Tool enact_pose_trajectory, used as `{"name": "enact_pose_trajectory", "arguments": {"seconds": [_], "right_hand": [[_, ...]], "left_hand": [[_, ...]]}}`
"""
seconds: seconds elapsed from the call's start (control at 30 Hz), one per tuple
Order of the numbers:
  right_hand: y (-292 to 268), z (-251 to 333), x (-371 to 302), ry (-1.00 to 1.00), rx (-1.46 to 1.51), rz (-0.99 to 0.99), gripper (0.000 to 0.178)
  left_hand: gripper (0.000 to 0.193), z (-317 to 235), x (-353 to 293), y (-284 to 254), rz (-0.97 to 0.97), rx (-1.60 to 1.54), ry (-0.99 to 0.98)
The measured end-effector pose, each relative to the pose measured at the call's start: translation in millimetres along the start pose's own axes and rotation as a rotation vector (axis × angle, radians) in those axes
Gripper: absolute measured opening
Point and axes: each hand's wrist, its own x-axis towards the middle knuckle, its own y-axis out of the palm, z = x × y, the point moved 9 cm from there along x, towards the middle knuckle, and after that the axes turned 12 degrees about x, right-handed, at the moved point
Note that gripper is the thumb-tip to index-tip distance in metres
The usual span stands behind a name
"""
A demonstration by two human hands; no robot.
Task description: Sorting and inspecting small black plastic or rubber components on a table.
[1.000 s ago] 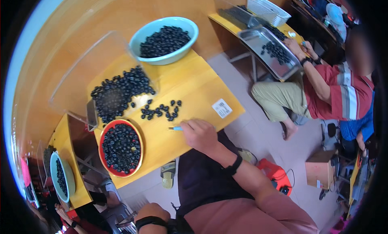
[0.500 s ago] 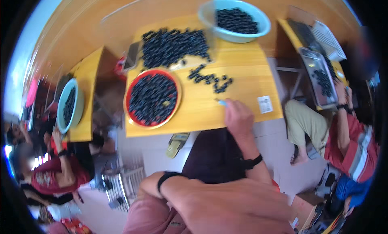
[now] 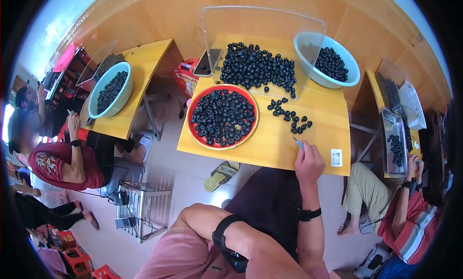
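My right hand (image 3: 308, 159) is closed on a small tool with a light blue handle (image 3: 300, 145), its short tip just over the yellow table. Ahead of that tip lies a loose line of small round black pieces (image 3: 291, 116), some showing a ring or hole on top. To the left stands a red bowl with a yellow rim (image 3: 188, 129), filled with the same pieces. A larger heap of them (image 3: 255, 64) spreads behind it, partly under a clear panel (image 3: 263, 11). My left hand (image 3: 270, 255) is close by at the bottom, its fingers hidden.
A light blue basin (image 3: 354, 79) with more black pieces stands at the table's back right. A phone (image 3: 207, 62) lies at the back left. People sit at tables either side, one near a blue basin (image 3: 126, 88), another near a metal tray (image 3: 386, 127). A slipper (image 3: 222, 175) is below.
The view has swung, so the table sits farther right and the picture is sharper. My right hand keeps hold of the blue-handled tool near the loose pieces.
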Motion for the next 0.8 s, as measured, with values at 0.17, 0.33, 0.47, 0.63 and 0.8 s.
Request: {"name": "enact_pose_trajectory", "arguments": {"seconds": [0.17,0.33,0.47,0.63,0.8], "right_hand": [[1.7,1.0,-1.9,-0.017,0.001,-0.053,0.011],[2.9,-0.5,5.7,-0.041,-0.007,-0.063,0.011],[0.3,-1.2,9.6,-0.009,-0.022,-0.055,0.01],[1.3,4.1,8.2,0.014,-0.043,-0.051,0.009],[-4.3,2.0,5.4,0.041,-0.011,-0.04,0.008]], "left_hand": [[0.134,0.0,2.9,31.1,0.352,0.293,-0.048],[0.132,-18.5,-4.4,40.4,0.226,0.279,0.115],[0.124,-25.5,-4.5,46.6,0.139,0.014,0.081],[0.116,-36.9,-16.4,30.7,0.128,0.021,0.205],[0.067,-80.2,-32.8,-52.1,0.045,0.507,-0.058]]}}
